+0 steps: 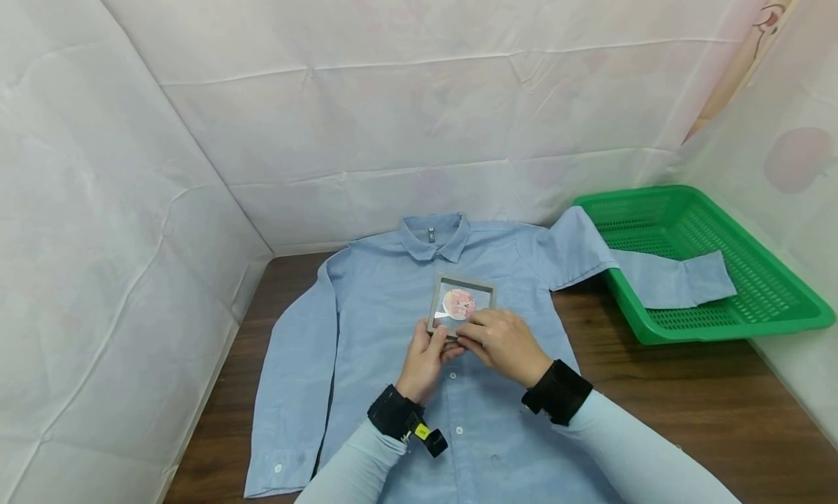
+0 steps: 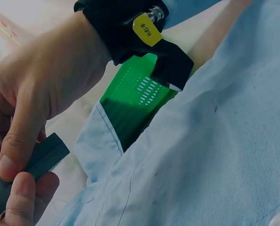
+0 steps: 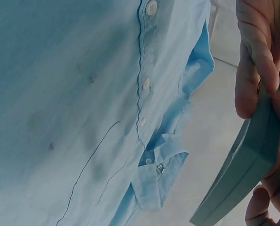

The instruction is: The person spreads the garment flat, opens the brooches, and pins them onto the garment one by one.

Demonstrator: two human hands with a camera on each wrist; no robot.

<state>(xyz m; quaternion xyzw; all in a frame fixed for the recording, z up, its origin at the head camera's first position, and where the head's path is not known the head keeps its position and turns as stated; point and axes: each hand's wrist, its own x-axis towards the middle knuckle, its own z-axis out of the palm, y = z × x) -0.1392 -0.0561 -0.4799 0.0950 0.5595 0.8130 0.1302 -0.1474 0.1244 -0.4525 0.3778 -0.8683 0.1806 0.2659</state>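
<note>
A small square grey display frame [image 1: 466, 280] with a clear window is held above the front of a light blue shirt [image 1: 393, 322]. Inside its window shows a round pink badge [image 1: 459, 304]. My left hand [image 1: 424, 362] grips the frame's near left corner, thumb on top and fingers beneath. With fingers and thumb, my right hand [image 1: 505, 345] pinches the near edge. In the left wrist view the frame [image 2: 48, 153] is seen edge-on between thumb and fingers. The right wrist view shows its thick side [image 3: 246, 165]; some fingertips behind it are hidden.
The shirt lies front up, collar at the back, on a dark wooden table [image 1: 655, 388]. One sleeve [image 1: 681, 278] drapes over the rim into a green plastic basket [image 1: 733, 322] at right. White cloth walls [image 1: 425, 118] stand behind and on both sides.
</note>
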